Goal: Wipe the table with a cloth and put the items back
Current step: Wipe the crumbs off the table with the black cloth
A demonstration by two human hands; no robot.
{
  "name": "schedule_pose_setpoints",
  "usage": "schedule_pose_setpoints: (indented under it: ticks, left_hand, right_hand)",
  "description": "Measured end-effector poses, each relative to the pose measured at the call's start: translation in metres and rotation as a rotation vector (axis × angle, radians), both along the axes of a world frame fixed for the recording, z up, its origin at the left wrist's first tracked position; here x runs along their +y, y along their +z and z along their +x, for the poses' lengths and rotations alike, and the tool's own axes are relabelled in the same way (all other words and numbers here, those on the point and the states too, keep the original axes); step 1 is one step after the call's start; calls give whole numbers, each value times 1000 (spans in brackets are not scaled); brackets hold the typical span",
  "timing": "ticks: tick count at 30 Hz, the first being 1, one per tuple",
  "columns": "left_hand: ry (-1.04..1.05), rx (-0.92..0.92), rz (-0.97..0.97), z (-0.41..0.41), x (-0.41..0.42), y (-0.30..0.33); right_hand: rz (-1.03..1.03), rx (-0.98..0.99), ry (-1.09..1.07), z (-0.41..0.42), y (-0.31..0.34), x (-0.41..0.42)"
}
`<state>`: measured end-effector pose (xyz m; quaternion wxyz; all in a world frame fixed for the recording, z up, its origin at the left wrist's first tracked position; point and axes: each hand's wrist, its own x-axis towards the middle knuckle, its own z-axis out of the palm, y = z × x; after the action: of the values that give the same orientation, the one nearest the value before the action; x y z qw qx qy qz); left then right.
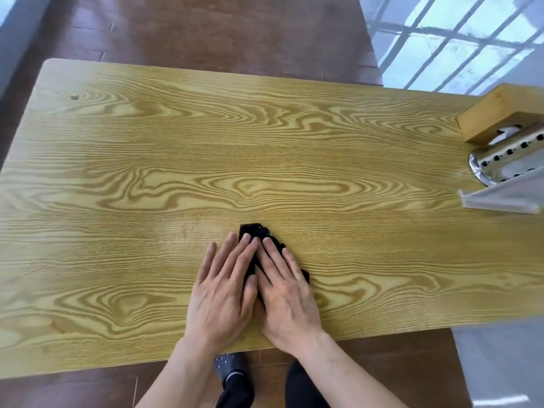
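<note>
Cloth, black and crumpled, is pressed flat on the table near the front edge, a little right of the middle. It is covered for the most part by both hands, so only its far end and a dark strip between the hands are seen, with a corner showing past the right hand. The left hand is laid palm down with its fingers spread, the outer ones resting on bare wood and the inner ones on the cloth. The right hand is laid flat beside it, touching it, with its fingers stretched forward and close together over the cloth. At the right end of the table a wooden box is set, with a perforated metal holder just in front of it and a clear stand nearest the front. The three are well apart from the cloth. Dark floor is seen beyond the table.
</note>
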<state>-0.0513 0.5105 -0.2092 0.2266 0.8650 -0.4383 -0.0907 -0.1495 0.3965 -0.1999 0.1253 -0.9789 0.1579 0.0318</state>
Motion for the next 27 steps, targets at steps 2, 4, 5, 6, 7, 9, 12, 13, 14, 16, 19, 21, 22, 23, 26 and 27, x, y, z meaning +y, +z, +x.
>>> schedule_pose_setpoints:
  ticks: [2,4,5,6,7,9,12,13,14,16,19,21,22,23,26,27]
  left_hand:
    - [-12,19,2,-12,0,0]
    - [-19,31,9,-24,-2,2]
    - [-26,34,18,-29,-2,2]
    - [-33,35,29,-34,-2,2]
    - [-36,39,38,-36,-2,3]
    - [-32,45,47,-35,-4,7]
    - [-2,77,43,-29,-3,17]
    - [14,87,40,-26,-2,22]
    - [31,90,36,-23,-2,28]
    - [78,84,22,-16,-2,42]
    - [116,65,10,-3,-6,67]
    - [125,53,-8,5,-11,85]
    - [128,47,-20,10,-14,95]
    - [129,40,-31,13,-18,105]
    - [110,4,-57,21,-37,131]
    - [91,-3,-61,22,-46,139]
  right_hand:
    - [-2,12,-5,-13,2,-1]
    - [-7,24,-12,-26,2,-1]
    - [-9,32,-15,-30,2,-1]
    - [-9,43,-14,-34,3,-1]
    - [-6,54,-12,-37,4,-1]
    - [6,62,-4,-37,8,-3]
    - [71,37,-28,-39,20,-9]
    - [89,19,-61,-41,27,-12]
    - [104,3,-95,-44,35,-17]
    - [115,-25,-168,-49,48,-30]
    - [83,-21,-295,-52,67,-54]
    - [69,5,-345,-48,80,-67]
    - [66,14,-359,-45,88,-74]
    - [64,21,-373,-42,96,-80]
    - [62,30,-407,-36,119,-98]
    - [66,30,-418,-35,128,-104]
